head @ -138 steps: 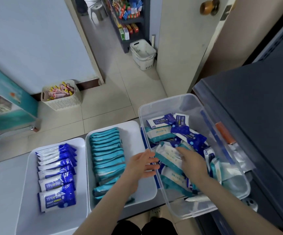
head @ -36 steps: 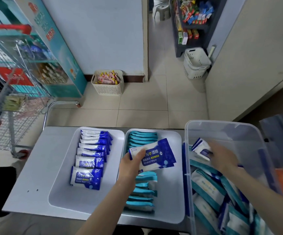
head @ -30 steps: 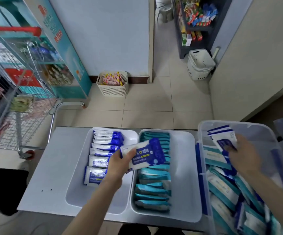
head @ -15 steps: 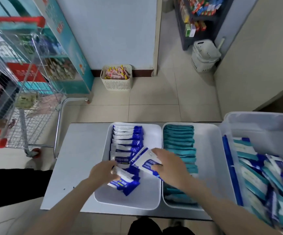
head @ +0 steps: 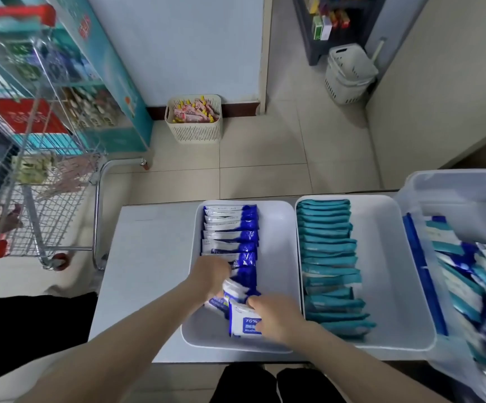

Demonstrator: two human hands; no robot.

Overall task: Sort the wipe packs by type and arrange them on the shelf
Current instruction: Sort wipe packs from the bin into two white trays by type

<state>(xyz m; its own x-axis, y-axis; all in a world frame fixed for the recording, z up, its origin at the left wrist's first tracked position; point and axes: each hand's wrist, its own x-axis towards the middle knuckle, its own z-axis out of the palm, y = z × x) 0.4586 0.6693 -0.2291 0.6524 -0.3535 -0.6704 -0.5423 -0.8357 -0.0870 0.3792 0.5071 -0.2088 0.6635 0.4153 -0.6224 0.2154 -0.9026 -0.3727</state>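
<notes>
Though unclear — right hand (head: 276, 318) on pack (head: 242, 315)

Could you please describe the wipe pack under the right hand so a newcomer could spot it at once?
On the grey table, look in the left white tray, the one with the row of blue-and-white packs. At the row's near end, the right hand holds one wipe pack. Unlike its overlapped neighbours, it lies frontmost, its 75% label uncovered.

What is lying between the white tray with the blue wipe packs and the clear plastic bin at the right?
In the head view, a second white tray holding a row of teal wipe packs lies between them.
</notes>
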